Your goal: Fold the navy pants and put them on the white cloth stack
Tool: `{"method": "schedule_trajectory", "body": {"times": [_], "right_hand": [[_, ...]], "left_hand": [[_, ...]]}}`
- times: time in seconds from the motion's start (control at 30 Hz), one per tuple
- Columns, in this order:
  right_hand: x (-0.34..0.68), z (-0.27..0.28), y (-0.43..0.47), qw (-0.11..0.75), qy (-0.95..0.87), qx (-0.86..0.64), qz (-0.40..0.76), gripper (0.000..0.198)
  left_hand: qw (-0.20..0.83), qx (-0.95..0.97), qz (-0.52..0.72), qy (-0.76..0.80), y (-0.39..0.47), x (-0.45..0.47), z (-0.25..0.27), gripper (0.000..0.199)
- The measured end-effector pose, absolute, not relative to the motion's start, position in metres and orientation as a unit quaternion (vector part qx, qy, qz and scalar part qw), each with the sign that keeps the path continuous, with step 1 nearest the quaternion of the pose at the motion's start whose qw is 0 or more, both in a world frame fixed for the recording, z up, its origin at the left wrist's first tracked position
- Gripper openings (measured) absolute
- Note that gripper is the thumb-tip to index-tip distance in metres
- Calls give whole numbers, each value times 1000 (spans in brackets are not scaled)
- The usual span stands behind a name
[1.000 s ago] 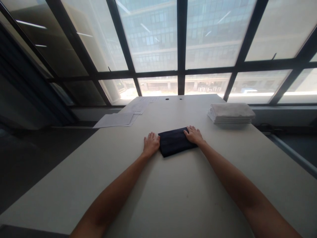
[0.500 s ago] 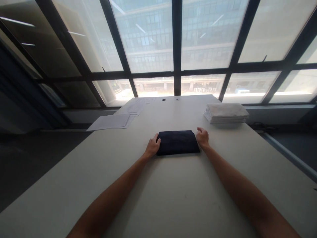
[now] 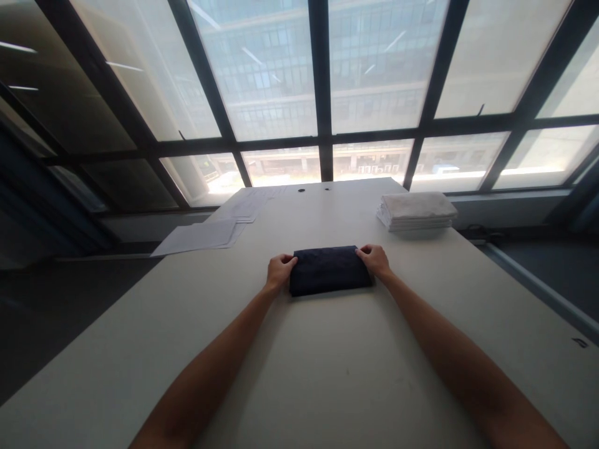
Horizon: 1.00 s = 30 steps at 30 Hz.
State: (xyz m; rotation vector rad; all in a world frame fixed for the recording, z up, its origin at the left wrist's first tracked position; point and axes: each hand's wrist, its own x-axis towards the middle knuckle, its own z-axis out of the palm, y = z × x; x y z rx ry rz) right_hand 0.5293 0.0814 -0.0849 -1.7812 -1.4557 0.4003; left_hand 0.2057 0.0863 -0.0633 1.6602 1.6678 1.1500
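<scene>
A dark navy folded cloth [image 3: 330, 271] lies on the white table [image 3: 327, 349] in front of me, in the middle of the head view. My left hand [image 3: 279, 270] pinches its far left corner between thumb and fingers. At the far right corner, my right hand [image 3: 374, 259] grips the edge in the same way. The cloth is a flat, roughly rectangular bundle; what kind of item it is I cannot tell.
A stack of folded white cloths [image 3: 416, 212] sits at the back right of the table. Loose sheets of paper [image 3: 201, 236] lie along the left edge, one jutting past it. Large framed windows [image 3: 322, 81] stand behind the table.
My right hand has come in from beside the cloth and closed on its far right corner. My left hand has shifted to a pinch at the far left corner. The view has turned slightly.
</scene>
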Motion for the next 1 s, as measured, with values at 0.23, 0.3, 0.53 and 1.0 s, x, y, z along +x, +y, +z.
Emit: {"method": "schedule_trajectory", "body": {"times": [0.23,0.3,0.53,1.0], "right_hand": [[525,-83,78,368,-578,-716,136,19],[523,-81,76,358,-576,-723,128,18],[496,-63,62,383,-624,-681,31,38],[477,-76,58,166,-735,-653,75,61]], "left_hand": [[200,604,379,672,85,204,-66,13],[135,610,351,698,81,205,-63,9],[-6,793,307,526,56,244,-54,43],[42,796,95,596,41,258,-66,72]]}}
